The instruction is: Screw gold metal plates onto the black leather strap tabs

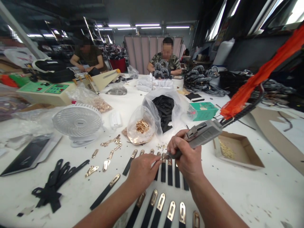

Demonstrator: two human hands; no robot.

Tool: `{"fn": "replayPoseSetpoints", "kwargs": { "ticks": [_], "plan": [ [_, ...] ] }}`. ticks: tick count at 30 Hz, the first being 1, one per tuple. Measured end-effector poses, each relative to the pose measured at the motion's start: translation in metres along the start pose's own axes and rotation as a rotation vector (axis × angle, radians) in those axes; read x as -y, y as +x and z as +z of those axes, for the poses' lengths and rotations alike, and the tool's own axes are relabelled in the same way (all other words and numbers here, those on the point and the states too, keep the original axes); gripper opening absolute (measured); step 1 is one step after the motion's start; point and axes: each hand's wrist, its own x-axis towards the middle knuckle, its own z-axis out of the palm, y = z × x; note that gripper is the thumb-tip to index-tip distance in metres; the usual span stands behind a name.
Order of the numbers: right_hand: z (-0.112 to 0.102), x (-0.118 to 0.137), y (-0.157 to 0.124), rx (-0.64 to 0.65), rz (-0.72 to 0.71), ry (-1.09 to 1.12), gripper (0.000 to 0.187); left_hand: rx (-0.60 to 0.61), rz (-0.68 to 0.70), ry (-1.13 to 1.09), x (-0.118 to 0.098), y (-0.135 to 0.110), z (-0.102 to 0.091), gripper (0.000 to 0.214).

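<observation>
My right hand point(187, 155) is wrapped round a grey powered screwdriver point(201, 134), whose tip points down at the gold clasp end of a black strap point(163, 167). An orange-wrapped cable point(261, 74) runs from the tool up to the right. My left hand point(142, 169) pinches the strap's clasp beside the tool tip, fingers closed on it. Several more black straps with gold clasps point(166, 210) lie in a row near the table's front edge. Loose gold clasps point(104, 158) are scattered to the left.
A white fan point(77, 122), a bag of gold parts point(141, 126), a bag of black pieces point(165, 109), a green box point(203, 110) and a cardboard tray of screws point(237, 148) stand on the white table point(249, 190). Two people sit at the far side.
</observation>
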Motion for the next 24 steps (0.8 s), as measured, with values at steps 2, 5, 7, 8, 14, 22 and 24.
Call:
{"fn": "replayPoseSetpoints", "kwargs": {
  "ticks": [2, 5, 7, 8, 14, 22, 24],
  "plan": [
    [-0.002, 0.002, 0.001, 0.002, 0.009, 0.039, 0.021, -0.001, -0.006, -0.006, -0.002, 0.0, -0.002, 0.02],
    [-0.004, 0.005, 0.002, 0.002, 0.018, 0.051, 0.027, 0.0, -0.024, -0.016, -0.006, 0.0, -0.003, 0.021],
    [-0.006, 0.007, 0.003, -0.006, 0.018, 0.04, 0.028, 0.004, -0.032, -0.02, -0.007, 0.0, -0.003, 0.021],
    [-0.006, 0.007, 0.004, -0.007, 0.016, 0.04, 0.029, 0.008, -0.033, -0.021, -0.008, 0.0, -0.003, 0.021],
    [-0.008, 0.006, 0.005, 0.027, 0.002, 0.071, 0.03, 0.005, -0.032, -0.086, -0.011, 0.002, -0.002, 0.02],
    [-0.01, 0.003, 0.006, 0.008, -0.046, 0.012, 0.029, -0.058, 0.008, -0.22, -0.013, -0.001, -0.001, 0.021],
    [-0.009, 0.003, 0.006, 0.013, -0.046, 0.016, 0.029, -0.073, 0.011, -0.24, -0.012, -0.002, 0.001, 0.019]
  ]
}}
